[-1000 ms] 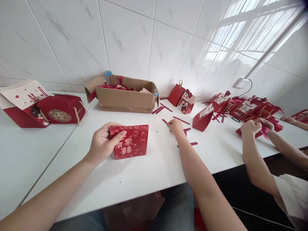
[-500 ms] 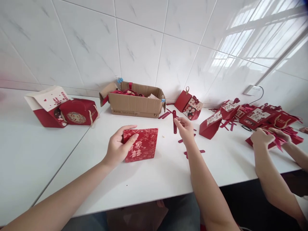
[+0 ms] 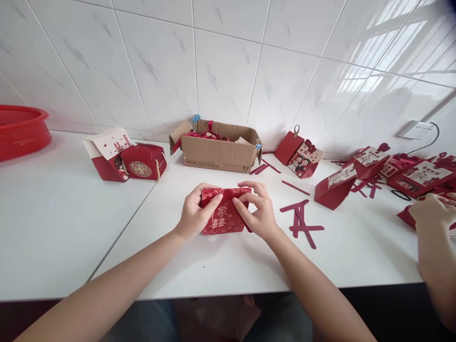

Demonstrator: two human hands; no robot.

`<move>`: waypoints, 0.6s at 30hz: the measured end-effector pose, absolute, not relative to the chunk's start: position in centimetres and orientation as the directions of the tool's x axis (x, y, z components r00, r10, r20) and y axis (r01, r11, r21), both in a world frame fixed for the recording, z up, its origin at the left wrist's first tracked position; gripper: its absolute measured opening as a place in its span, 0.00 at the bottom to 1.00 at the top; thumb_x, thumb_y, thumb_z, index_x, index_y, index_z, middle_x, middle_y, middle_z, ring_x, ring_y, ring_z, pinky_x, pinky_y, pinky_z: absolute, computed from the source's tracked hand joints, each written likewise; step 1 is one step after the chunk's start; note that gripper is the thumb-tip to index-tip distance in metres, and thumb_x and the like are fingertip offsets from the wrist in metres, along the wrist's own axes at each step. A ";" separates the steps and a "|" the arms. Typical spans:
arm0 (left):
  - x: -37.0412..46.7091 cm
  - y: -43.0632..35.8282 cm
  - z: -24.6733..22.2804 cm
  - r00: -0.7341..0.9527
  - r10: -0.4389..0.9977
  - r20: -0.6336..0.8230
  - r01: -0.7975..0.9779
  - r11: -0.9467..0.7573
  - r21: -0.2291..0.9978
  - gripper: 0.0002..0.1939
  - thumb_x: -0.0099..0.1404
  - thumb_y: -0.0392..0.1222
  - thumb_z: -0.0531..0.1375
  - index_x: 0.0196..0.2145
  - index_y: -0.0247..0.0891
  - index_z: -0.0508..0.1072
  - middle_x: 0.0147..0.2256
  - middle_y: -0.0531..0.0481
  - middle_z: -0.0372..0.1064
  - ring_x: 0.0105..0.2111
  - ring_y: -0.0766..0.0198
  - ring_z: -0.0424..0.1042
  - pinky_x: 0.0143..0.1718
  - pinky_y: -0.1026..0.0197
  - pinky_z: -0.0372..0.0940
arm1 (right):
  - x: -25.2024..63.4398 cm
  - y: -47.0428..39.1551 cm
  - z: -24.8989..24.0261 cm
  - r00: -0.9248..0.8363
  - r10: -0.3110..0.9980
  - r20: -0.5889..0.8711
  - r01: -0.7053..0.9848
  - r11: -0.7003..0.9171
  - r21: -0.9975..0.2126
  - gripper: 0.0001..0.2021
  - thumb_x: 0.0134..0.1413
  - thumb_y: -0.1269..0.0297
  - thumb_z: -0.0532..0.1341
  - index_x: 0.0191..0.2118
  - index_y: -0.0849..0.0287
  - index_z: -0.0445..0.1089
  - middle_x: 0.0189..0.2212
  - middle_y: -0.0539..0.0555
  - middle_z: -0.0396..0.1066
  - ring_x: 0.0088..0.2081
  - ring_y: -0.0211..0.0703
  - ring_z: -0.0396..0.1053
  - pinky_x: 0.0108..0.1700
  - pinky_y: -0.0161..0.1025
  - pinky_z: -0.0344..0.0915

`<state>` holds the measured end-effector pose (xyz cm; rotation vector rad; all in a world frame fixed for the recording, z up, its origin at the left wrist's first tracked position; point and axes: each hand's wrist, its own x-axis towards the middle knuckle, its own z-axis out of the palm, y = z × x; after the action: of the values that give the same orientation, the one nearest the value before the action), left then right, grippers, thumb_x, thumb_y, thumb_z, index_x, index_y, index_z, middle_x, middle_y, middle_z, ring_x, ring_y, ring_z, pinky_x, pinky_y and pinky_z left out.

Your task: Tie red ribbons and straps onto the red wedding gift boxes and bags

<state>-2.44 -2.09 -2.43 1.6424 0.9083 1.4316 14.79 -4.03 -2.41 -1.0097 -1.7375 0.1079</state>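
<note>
A red gift box (image 3: 223, 217) with gold flower print and Chinese characters is held upright just over the white table. My left hand (image 3: 196, 209) grips its left side, thumb on the front face. At its upper right edge my right hand (image 3: 258, 211) is closed, thumb and fingers pinching near the top. A dark red strap (image 3: 248, 228) shows partly below those fingers; the rest of it is hidden by the hand. More loose dark red straps (image 3: 302, 223) lie crossed on the table to the right.
Behind stands an open cardboard box (image 3: 213, 154) holding red pieces. Finished-looking gift boxes stand at left (image 3: 144, 161) and right (image 3: 335, 187). A red plastic basket (image 3: 24, 135) sits far left. At far right a co-worker's hand (image 3: 432, 211) is over more red boxes.
My right hand has brought the strap left to the gift box and now touches its upper edge. The view has turned left, showing the red basket.
</note>
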 end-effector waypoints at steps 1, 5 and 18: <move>-2.4 -2.1 -2.4 0.118 0.885 0.450 0.028 -0.456 0.889 0.07 0.60 0.44 0.62 0.34 0.39 0.71 0.31 0.52 0.70 0.32 0.66 0.70 0.36 0.65 0.65 | 14.7 -4.0 -2.5 -0.055 0.664 0.746 0.573 0.633 -0.521 0.09 0.54 0.66 0.60 0.24 0.56 0.69 0.42 0.56 0.69 0.47 0.49 0.65 0.50 0.52 0.62; -2.2 -2.2 -2.2 0.102 0.894 0.436 0.013 -0.439 0.898 0.08 0.59 0.44 0.63 0.33 0.39 0.70 0.30 0.54 0.69 0.30 0.68 0.69 0.33 0.66 0.65 | 14.2 -4.1 -2.5 -0.019 0.644 0.764 0.586 0.627 -0.514 0.09 0.54 0.67 0.60 0.24 0.56 0.68 0.37 0.55 0.69 0.42 0.46 0.66 0.46 0.49 0.63; -1.7 -2.4 -2.1 -0.001 0.920 0.393 0.058 -0.392 0.918 0.11 0.55 0.45 0.66 0.28 0.38 0.68 0.25 0.56 0.66 0.25 0.69 0.66 0.28 0.66 0.63 | 13.5 -3.9 -2.8 0.032 0.593 0.805 0.565 0.654 -0.504 0.15 0.56 0.64 0.57 0.20 0.58 0.60 0.34 0.56 0.68 0.38 0.44 0.66 0.40 0.44 0.64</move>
<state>-1.73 -2.39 -2.12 1.5401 1.0429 1.4839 13.49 -3.89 -2.79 -0.9700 -1.6227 0.0280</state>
